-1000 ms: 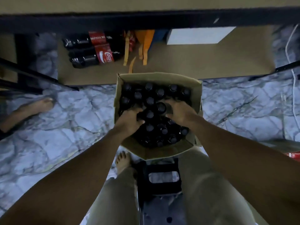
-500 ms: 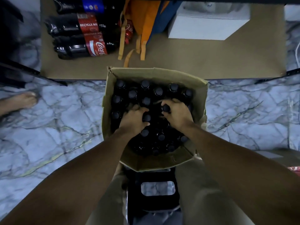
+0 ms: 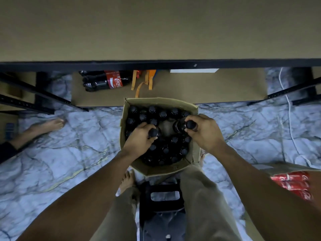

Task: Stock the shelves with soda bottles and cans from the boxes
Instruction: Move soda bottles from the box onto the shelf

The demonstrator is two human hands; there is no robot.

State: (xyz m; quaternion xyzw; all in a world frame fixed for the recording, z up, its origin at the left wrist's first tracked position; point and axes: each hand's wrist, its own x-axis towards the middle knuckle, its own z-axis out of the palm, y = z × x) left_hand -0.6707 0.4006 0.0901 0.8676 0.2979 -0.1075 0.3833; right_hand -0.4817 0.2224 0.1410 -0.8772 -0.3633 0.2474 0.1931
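A veined marble floor [image 3: 69, 153] lies under a flat brown shelf board [image 3: 156, 28] edged in black metal. On the floor, just before the lower shelf, stands an open cardboard box [image 3: 161, 100] packed with dark, round-capped bottles [image 3: 165, 150]. The left hand [image 3: 139, 140] curls round the neck of one bottle [image 3: 153, 132]; the right hand [image 3: 206, 134] grips a second bottle [image 3: 190, 124], tilted, higher than its neighbours.

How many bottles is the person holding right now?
2. One bottle in the left grip, over the box's middle-left; a second, tilted bottle in the right grip, middle-right. Other bottles stand unheld in the box.
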